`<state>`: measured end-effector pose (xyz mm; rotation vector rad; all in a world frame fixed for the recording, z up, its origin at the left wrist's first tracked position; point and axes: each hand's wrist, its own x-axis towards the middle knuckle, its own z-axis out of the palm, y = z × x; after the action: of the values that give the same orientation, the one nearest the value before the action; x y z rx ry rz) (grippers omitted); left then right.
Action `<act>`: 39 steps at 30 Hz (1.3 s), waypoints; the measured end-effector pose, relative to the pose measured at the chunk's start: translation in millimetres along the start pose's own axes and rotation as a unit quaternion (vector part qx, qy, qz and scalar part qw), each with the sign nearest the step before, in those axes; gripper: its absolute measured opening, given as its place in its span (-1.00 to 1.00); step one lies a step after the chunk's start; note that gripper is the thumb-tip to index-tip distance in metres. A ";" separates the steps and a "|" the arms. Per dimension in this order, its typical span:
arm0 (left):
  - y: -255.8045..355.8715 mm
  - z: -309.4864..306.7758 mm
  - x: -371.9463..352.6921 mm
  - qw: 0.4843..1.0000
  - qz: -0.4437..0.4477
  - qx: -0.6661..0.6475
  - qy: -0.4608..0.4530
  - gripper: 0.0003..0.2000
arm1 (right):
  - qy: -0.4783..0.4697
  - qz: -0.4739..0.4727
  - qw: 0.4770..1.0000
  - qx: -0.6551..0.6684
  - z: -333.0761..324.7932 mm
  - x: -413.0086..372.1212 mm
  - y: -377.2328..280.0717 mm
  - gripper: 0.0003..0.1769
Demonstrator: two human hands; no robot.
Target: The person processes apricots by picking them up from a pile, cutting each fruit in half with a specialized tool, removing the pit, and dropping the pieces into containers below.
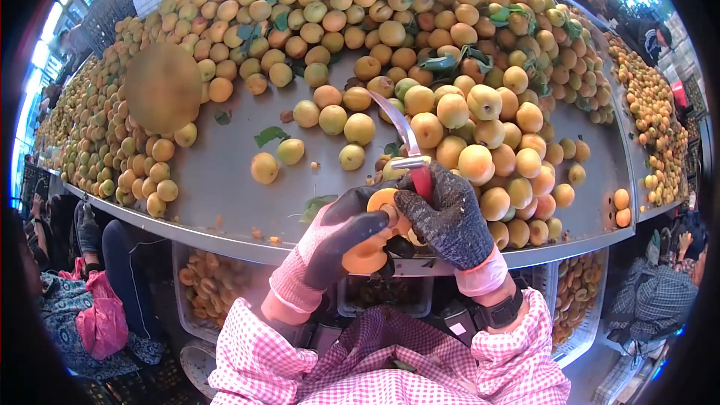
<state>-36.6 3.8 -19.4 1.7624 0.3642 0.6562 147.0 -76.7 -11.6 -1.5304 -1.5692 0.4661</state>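
Observation:
My left hand (pixel 330 244), in a pink and dark glove, holds an orange apricot (pixel 369 253) that is split open just above the table's near edge. My right hand (pixel 450 217), in a dark speckled glove, grips a knife with a red handle (pixel 422 178); its curved blade (pixel 397 121) points up and away over the table. Both hands meet at the fruit. A big heap of yellow-orange apricots (pixel 390 30) with green leaves covers the far part of the grey metal table (pixel 225 172).
Loose apricots lie near my hands (pixel 480 161). Crates with halved fruit (pixel 214 281) stand under the table edge. A seated person with a pink bag (pixel 101 322) is at left, another person (pixel 660 292) at right. More fruit tables run along both sides.

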 end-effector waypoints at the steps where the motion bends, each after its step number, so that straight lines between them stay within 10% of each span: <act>1: 11.0 7.5 4.8 0.986 -0.105 -0.127 0.034 -0.38 | -0.007 0.078 0.994 0.078 -2.7 1.8 -5.4 -0.78; 8: 18.8 14.2 8.7 0.942 -0.204 -0.241 0.111 -0.34 | 0.118 0.133 0.984 0.022 18.3 -9.8 -19.0 -0.75; 9: 24.5 12.5 7.6 0.916 -0.233 -0.301 0.129 -0.36 | 0.101 -0.110 0.962 -0.227 4.1 -14.0 -7.7 -0.77; 11: 27.3 10.0 4.7 0.924 -0.196 -0.292 0.150 -0.38 | 0.155 0.084 0.984 -0.018 -14.9 -23.0 -32.5 -0.79; 14: 18.4 12.1 -3.3 0.954 -0.126 -0.234 0.143 -0.28 | 0.228 0.116 0.941 0.222 -31.4 -21.3 -59.6 -0.80; 29: 23.8 16.8 -1.1 0.980 -0.062 -0.076 0.173 -0.25 | 0.129 0.021 0.991 -0.036 -37.0 -45.1 -72.8 -0.77; 39: 23.3 11.9 -3.4 0.959 -0.117 -0.210 0.148 -0.27 | 0.205 0.256 0.889 0.320 -18.5 -49.6 -82.7 -0.78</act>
<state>-34.2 -14.1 -0.2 1.1967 0.5831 0.7629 104.1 -143.2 46.7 -1.3707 -0.5721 0.7986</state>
